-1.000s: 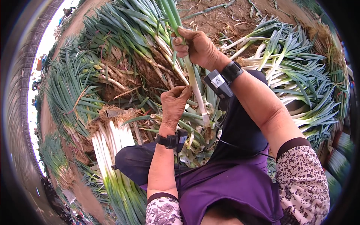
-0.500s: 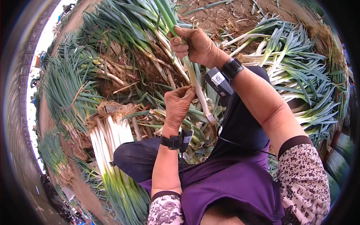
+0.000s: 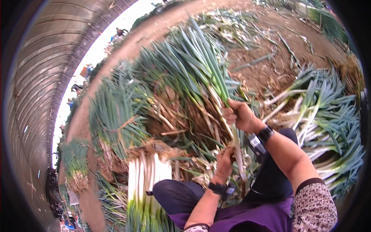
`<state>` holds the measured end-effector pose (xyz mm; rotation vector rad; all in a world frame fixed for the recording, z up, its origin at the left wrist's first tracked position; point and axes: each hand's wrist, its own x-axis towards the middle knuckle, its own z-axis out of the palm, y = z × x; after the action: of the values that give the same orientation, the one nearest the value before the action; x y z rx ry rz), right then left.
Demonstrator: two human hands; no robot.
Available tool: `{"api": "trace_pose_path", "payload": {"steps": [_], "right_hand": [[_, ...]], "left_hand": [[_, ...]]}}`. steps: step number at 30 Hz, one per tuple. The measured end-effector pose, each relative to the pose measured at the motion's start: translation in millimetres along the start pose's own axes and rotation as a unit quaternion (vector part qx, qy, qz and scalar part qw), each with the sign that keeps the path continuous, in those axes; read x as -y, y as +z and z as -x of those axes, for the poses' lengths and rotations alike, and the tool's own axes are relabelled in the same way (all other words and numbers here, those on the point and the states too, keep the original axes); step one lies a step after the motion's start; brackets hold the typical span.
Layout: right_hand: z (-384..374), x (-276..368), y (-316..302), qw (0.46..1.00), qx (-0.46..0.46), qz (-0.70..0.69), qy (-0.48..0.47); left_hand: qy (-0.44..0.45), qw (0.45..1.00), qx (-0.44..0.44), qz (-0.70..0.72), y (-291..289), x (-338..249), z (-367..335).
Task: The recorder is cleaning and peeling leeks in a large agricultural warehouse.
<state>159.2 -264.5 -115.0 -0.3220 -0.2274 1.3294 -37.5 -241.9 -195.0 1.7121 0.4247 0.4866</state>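
Note:
My right hand (image 3: 242,116) is closed round the upper part of a long green onion (image 3: 239,164), where white stalk turns to green leaf. The stalk slants down to its root end near my knee, and its leaves point away from me. Lower down, my left hand (image 3: 223,165) has its fingers curled against the left side of the white stalk, in a pinch. The fingertips are partly hidden, so I cannot tell whether they hold a loose outer layer. Both wrists wear black straps with small boxes.
Cleaned green onions (image 3: 148,181) lie in a row by my left knee, roots away from me. A heap of unpeeled ones (image 3: 181,65) lies ahead, with a tied bundle (image 3: 112,116) to the left. More peeled ones (image 3: 324,120) spread to the right. Scraps litter the soil (image 3: 266,69).
The view has tilted up and turned left, so more ground and the arched roof show. My right hand still grips the green onion. My left hand stays at the stalk, its fingers more curled.

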Motion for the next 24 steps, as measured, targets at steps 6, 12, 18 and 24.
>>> {"api": "trace_pose_path", "payload": {"steps": [6, 12, 18, 24], "right_hand": [[3, -5, 8, 0.999, 0.003, -0.033, 0.027], [9, -3, 15, 0.998, 0.027, -0.063, 0.017], [25, -25, 19, 0.997, -0.053, 0.046, 0.020], [13, -6, 22, 0.998, 0.055, -0.007, 0.022]], "left_hand": [[-0.201, 0.937, -0.022, 0.285, 1, -32, 4], [-0.219, 0.909, -0.022, 0.353, 1, -40, 4], [-0.308, 0.881, 0.067, 0.352, -22, -50, -23], [-0.393, 0.799, 0.183, 0.416, -24, -24, -32]]}}
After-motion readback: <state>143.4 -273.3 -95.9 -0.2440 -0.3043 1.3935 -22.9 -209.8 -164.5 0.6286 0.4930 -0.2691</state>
